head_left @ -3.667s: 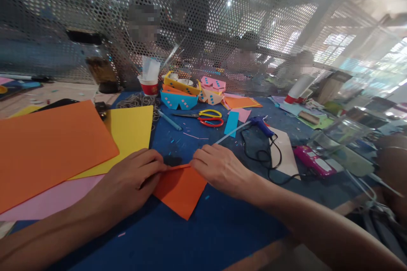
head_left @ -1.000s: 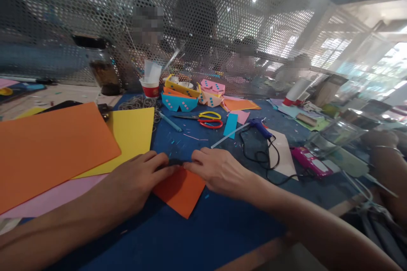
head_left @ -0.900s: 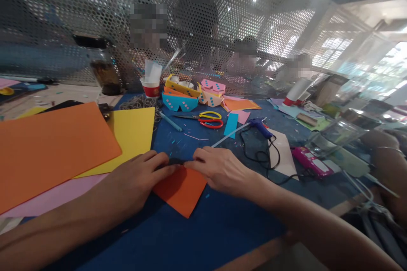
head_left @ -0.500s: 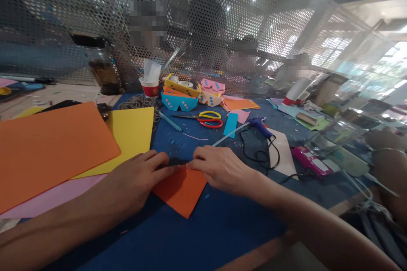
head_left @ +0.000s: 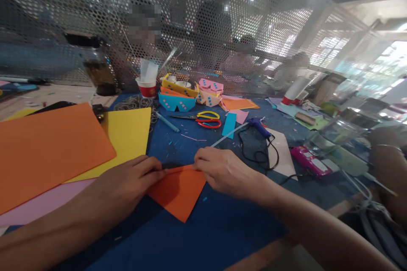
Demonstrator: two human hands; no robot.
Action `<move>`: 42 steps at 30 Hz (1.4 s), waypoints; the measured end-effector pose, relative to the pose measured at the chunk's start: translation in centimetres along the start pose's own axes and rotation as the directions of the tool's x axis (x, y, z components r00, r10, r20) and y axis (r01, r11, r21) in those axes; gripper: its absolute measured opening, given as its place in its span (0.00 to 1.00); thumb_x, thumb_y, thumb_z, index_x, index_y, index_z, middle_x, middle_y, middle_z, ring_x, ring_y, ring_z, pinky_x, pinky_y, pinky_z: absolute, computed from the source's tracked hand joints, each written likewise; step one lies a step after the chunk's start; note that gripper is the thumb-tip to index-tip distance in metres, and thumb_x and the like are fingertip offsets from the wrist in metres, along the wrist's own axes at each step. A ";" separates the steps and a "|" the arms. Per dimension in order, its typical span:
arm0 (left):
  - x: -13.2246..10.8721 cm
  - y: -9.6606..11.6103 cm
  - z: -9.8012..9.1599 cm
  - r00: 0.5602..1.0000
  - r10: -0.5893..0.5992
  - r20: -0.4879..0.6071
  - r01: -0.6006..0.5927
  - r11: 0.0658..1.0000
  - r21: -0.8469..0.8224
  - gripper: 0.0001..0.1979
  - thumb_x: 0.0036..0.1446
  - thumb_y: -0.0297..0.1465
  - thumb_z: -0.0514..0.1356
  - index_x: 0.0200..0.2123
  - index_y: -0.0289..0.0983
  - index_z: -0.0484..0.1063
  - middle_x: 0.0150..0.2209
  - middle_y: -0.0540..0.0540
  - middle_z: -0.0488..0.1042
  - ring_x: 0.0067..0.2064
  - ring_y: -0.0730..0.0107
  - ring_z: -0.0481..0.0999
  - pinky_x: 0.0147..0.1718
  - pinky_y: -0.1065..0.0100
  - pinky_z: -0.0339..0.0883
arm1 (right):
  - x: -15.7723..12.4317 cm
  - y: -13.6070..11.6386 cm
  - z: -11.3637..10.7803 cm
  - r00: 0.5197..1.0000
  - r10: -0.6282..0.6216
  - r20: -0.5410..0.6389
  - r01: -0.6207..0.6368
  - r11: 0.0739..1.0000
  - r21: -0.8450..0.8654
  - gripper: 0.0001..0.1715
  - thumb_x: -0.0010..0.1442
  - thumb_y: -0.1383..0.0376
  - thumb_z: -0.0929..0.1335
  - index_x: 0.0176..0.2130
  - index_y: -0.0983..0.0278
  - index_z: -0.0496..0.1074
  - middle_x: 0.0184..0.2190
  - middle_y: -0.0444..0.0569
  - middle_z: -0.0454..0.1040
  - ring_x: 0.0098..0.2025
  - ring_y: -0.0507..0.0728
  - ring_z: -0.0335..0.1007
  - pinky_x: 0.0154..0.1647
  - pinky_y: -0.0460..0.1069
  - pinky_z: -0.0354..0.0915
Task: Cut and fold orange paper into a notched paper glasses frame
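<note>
An orange sheet of paper (head_left: 178, 190) lies on the blue tabletop, a narrow fold running along its far edge. My left hand (head_left: 135, 180) pinches the left end of that fold between thumb and fingers. At the other end, my right hand (head_left: 219, 169) has its fingers closed on the fold near the right corner. Beyond the hands are scissors (head_left: 208, 120) with yellow and red handles, a teal pen (head_left: 168, 123) and a blue paper strip (head_left: 229, 125). A purple glue gun (head_left: 259, 127) with a long glue stick points toward my right hand.
Large orange (head_left: 54, 148) and yellow sheets (head_left: 130, 135) overlap on the left. Folded paper glasses (head_left: 177, 102) and a paper cup (head_left: 147, 87) stand before a perforated metal screen (head_left: 190, 17). A black cord trails to a magenta device (head_left: 310, 161). Another person's arm (head_left: 389, 165) is at right.
My left hand has slid left along the fold, away from my right hand, uncovering more of the creased edge. My right hand stays on its end. The view has shifted slightly.
</note>
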State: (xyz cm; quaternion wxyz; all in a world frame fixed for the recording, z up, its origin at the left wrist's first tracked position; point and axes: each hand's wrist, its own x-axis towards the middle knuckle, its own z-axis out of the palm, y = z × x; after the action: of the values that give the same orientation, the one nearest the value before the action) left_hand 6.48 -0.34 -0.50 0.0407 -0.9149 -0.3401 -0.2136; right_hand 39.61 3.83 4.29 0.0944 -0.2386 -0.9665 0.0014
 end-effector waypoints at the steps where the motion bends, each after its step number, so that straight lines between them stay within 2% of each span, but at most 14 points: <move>1: -0.2 0.0 0.0 1.000 -0.018 0.013 0.018 1.000 -0.002 0.25 0.77 0.20 0.50 0.51 0.41 0.88 0.48 0.44 0.88 0.44 0.59 0.86 0.42 0.65 0.79 | -0.1 0.1 0.0 1.000 0.006 -0.002 -0.006 1.000 -0.002 0.13 0.78 0.77 0.70 0.49 0.67 0.84 0.51 0.53 0.85 0.49 0.58 0.80 0.44 0.51 0.71; 7: -1.0 0.8 -0.4 0.998 -0.044 0.035 0.042 0.997 0.064 0.27 0.70 0.17 0.50 0.54 0.41 0.87 0.47 0.44 0.87 0.41 0.58 0.85 0.38 0.65 0.78 | -0.4 0.3 -0.3 1.000 0.013 -0.005 -0.013 1.000 0.004 0.13 0.77 0.78 0.69 0.46 0.66 0.83 0.51 0.54 0.84 0.49 0.58 0.80 0.44 0.50 0.72; 12: -1.1 1.4 -0.9 0.996 -0.063 0.060 0.056 0.993 0.108 0.27 0.66 0.15 0.52 0.52 0.42 0.86 0.47 0.43 0.86 0.40 0.55 0.84 0.32 0.62 0.75 | -0.3 0.1 -0.6 0.999 0.032 0.023 -0.032 0.999 -0.013 0.14 0.78 0.77 0.68 0.46 0.66 0.83 0.51 0.54 0.84 0.48 0.58 0.79 0.42 0.51 0.71; 21: -1.0 2.1 -1.0 0.995 -0.081 0.061 0.066 0.975 0.214 0.27 0.60 0.12 0.53 0.49 0.40 0.86 0.44 0.42 0.85 0.39 0.53 0.83 0.30 0.61 0.70 | 0.1 -0.1 -0.7 0.997 0.053 0.054 -0.050 0.997 -0.061 0.13 0.77 0.77 0.69 0.44 0.66 0.83 0.48 0.53 0.85 0.47 0.58 0.79 0.40 0.51 0.67; 26: -0.8 2.3 -1.3 0.990 -0.107 0.093 0.076 0.954 0.290 0.28 0.61 0.12 0.52 0.49 0.39 0.86 0.46 0.41 0.85 0.40 0.53 0.83 0.28 0.61 0.67 | 0.2 0.0 -0.5 0.997 0.064 0.032 -0.061 0.995 -0.082 0.13 0.76 0.77 0.69 0.45 0.65 0.83 0.47 0.52 0.84 0.46 0.57 0.79 0.40 0.51 0.66; 32: -0.6 2.4 -1.3 0.979 -0.157 0.134 0.111 0.949 0.297 0.27 0.61 0.12 0.54 0.49 0.39 0.87 0.44 0.41 0.85 0.41 0.51 0.84 0.28 0.61 0.68 | 0.3 0.1 -0.3 0.998 0.062 0.000 -0.062 0.996 -0.066 0.13 0.76 0.77 0.70 0.44 0.65 0.84 0.45 0.52 0.84 0.45 0.58 0.79 0.40 0.51 0.67; 36: -1.0 2.2 -1.0 0.979 -0.169 0.113 0.132 0.950 0.283 0.25 0.62 0.12 0.54 0.47 0.39 0.86 0.43 0.40 0.84 0.40 0.49 0.84 0.28 0.59 0.70 | 0.1 0.7 -0.4 0.993 0.117 0.018 -0.116 0.991 -0.065 0.14 0.76 0.77 0.69 0.45 0.66 0.85 0.45 0.51 0.85 0.46 0.57 0.80 0.41 0.50 0.66; 42: -1.3 2.0 -1.0 0.985 -0.151 0.085 0.122 0.952 0.281 0.26 0.63 0.12 0.54 0.50 0.39 0.86 0.44 0.41 0.84 0.37 0.52 0.84 0.28 0.60 0.72 | -0.6 1.3 -0.3 0.991 0.130 0.018 -0.130 0.991 -0.030 0.14 0.76 0.76 0.70 0.48 0.65 0.86 0.47 0.51 0.85 0.48 0.57 0.81 0.42 0.50 0.67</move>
State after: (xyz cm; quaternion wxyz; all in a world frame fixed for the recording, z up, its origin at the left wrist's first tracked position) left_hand 6.51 -2.90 -0.04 0.1343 -0.8847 -0.4305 -0.1184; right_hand 40.77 4.72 4.43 0.0808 -0.3024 -0.9497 -0.0040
